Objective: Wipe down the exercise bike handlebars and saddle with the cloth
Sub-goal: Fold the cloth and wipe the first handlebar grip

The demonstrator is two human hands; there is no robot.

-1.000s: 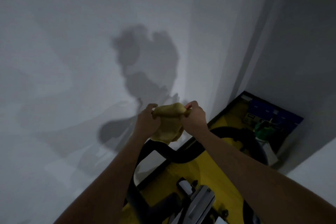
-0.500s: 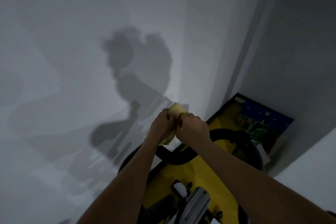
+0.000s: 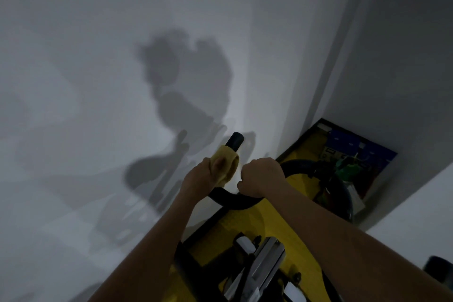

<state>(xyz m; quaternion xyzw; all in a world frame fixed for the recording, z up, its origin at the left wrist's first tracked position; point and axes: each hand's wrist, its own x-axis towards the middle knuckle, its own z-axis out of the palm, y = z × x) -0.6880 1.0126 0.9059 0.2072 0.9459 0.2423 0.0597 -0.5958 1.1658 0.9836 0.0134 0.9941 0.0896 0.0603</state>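
Head view, the only 1 available. I see my left hand (image 3: 204, 175) curled round the yellow cloth (image 3: 225, 163), which is wrapped over the upright left horn of the handlebars (image 3: 234, 200). The cloth sits just below the black end cap (image 3: 235, 141), which stands bare above it. My right hand (image 3: 261, 176) is closed in a fist on the curved black bar just beside the left hand; I judge it is gripping the bar to steady it, though the fingertips are hidden underneath. The saddle is not in view. The yellow bike frame (image 3: 245, 223) and its grey metal stem (image 3: 262, 265) lie below my forearms, hard against the white wall (image 3: 98, 81).

Step in hand, as I judge it: wiping the left horn.

1. Keep the cloth fully wrapped round the tube, so the whole circumference is cleaned in 1 pass.
2. Slide the left hand up and over the end cap, then back down to the bend.
3. Twist the cloth slightly on each stroke.
4. Hold the bar steady with the right hand throughout.
5. Keep the knuckles off the wall, which stands near the horn.

The light is dim, so I cannot judge how clean the bar is.
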